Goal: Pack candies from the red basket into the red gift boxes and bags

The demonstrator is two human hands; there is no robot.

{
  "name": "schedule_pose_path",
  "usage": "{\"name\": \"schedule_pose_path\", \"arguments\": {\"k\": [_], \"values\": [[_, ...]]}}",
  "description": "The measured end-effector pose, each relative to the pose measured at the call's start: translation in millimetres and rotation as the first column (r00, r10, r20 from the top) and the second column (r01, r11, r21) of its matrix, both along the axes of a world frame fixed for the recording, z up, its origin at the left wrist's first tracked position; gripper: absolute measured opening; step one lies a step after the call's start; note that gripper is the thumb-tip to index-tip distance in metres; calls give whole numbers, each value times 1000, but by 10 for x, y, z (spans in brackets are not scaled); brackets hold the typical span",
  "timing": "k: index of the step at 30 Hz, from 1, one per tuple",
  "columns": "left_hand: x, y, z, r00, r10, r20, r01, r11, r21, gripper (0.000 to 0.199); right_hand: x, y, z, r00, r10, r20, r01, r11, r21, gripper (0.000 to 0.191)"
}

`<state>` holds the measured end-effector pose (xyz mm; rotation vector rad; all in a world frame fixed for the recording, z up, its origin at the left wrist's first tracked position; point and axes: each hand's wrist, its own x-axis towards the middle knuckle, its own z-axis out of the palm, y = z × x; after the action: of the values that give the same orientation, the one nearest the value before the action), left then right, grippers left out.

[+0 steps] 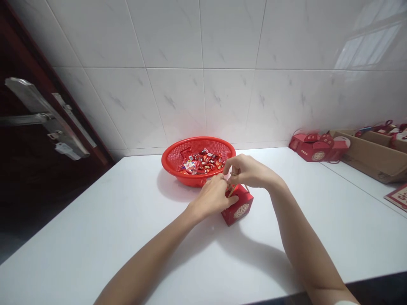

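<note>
A small red paper gift box (240,208) with a round cream emblem stands on the white table in front of the candy basket. My left hand (216,197) is closed on its left side, the thumb lying across the front. Over the top of the box, my right hand (246,171) is bent down in a pinch, its fingertips close to those of my left hand. What it pinches is hidden. Thin gold strips like a cord handle (233,190) show between my hands. Behind them, a red plastic basket (173,167) holds many wrapped candies (203,163).
Several red gift boxes (313,148) stand by the wall at the right, beside an open cardboard box (372,154) with red items inside. A flat red-and-cream printed piece (399,197) lies at the right edge. A dark door (32,169) is on the left.
</note>
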<state>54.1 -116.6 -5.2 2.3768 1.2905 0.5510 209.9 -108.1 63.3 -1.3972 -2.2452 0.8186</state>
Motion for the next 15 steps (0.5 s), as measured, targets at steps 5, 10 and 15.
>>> {"name": "schedule_pose_path", "arguments": {"k": [5,10,15], "values": [[5,0,9,1000,-5,-16,5,1000,3,23,11,-4,-1,999,31,37,-31,999,-12,19],[-11,20,30,1000,-21,-16,21,1000,20,22,33,-22,9,1000,30,2,-30,1000,-7,19],[-72,-57,95,990,-65,124,57,996,70,13,101,-57,18,997,-42,-66,42,999,-3,18]]}}
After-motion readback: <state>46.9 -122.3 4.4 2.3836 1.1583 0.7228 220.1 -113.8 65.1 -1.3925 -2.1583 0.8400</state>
